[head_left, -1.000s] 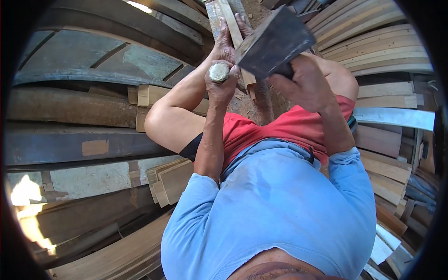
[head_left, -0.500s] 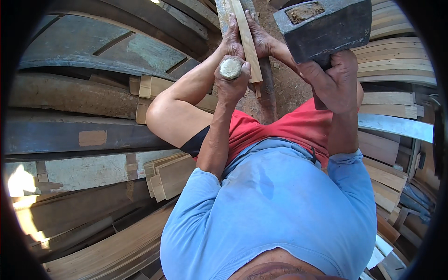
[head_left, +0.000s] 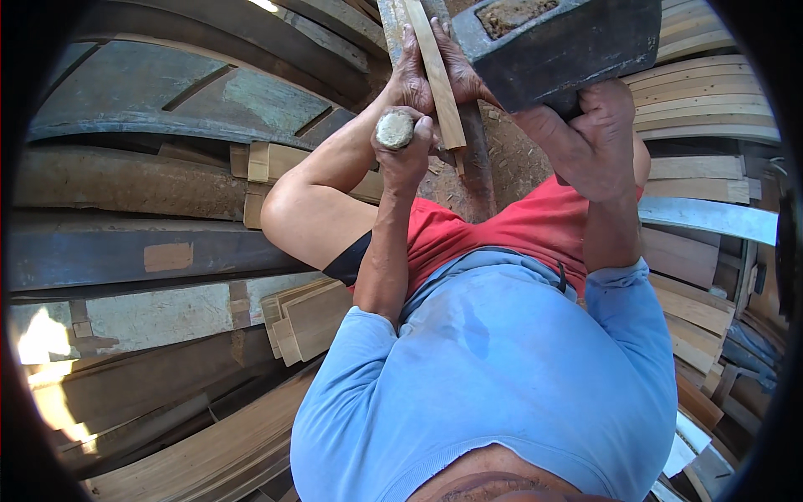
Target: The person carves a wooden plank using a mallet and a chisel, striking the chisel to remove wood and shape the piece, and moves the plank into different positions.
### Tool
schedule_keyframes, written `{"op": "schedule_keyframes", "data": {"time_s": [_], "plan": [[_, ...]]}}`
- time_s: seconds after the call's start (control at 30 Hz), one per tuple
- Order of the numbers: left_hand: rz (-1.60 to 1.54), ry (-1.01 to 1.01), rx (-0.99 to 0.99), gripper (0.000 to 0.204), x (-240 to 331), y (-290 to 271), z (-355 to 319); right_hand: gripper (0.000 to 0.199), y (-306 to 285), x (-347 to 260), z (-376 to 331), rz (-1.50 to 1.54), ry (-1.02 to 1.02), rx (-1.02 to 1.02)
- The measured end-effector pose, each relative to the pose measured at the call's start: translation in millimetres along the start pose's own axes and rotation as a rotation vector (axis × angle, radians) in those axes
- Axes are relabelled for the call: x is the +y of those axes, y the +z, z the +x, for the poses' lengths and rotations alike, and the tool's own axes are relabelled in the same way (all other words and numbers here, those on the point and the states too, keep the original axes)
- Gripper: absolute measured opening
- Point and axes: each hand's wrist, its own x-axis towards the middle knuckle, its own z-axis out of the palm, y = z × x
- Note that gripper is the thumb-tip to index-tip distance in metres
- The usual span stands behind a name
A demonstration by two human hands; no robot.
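Observation:
My left hand (head_left: pixel 406 169) is closed around the handle of a chisel (head_left: pixel 393 130), whose round, pale butt faces up; its blade is hidden below the fist. A long light wood strip (head_left: pixel 438 79) lies just right of that hand, with a narrow tenon at its near end. My bare feet (head_left: pixel 411 81) press the strip from both sides on a worn plank (head_left: pixel 478 180). On the right, my right hand (head_left: pixel 592 155) grips a big dark mallet (head_left: pixel 569 57) by its handle. The mallet's blocky head is raised, apart from the chisel.
Stacked curved boards (head_left: pixel 694 96) rise at the right, beside a pale blue-grey strip (head_left: pixel 711 219). Thick beams (head_left: pixel 125 180) and short wood blocks (head_left: pixel 314 322) crowd the left. Wood shavings and dust cover the ground (head_left: pixel 510 151) between my legs.
The mallet has moved left and looks larger, its head higher in the view. My left hand with the chisel has shifted slightly left. The wood strip stays between my feet.

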Motion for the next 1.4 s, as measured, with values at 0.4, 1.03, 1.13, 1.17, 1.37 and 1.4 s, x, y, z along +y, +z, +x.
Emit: {"op": "schedule_keyframes", "data": {"time_s": [0.4, 1.03, 1.13, 1.17, 1.37, 1.4], "plan": [[-0.015, 0.033, -0.038, 0.010, 15, 2, 2, 0.017, 6, 3, 6, 0.005, -0.019, -0.020], [0.042, -0.093, 0.052, 0.010, -13, -1, 2, 0.031, 40, 28, 21, -0.793, 0.159, -0.587], [0.147, 0.139, 0.095, 0.017, -15, 8, -3, 0.029, 45, 50, 18, -0.820, 0.034, -0.496], [0.160, 0.161, 0.113, 0.019, -10, 13, -6, 0.029, 44, 54, 23, -0.805, 0.003, -0.468], [0.015, -0.004, 0.055, 0.008, 5, 6, -2, 0.026, 21, 2, 30, -0.489, 0.051, -0.304], [-0.047, -0.033, 0.037, 0.006, 9, 5, -1, 0.026, 17, -1, 31, -0.459, 0.039, -0.277]]}}
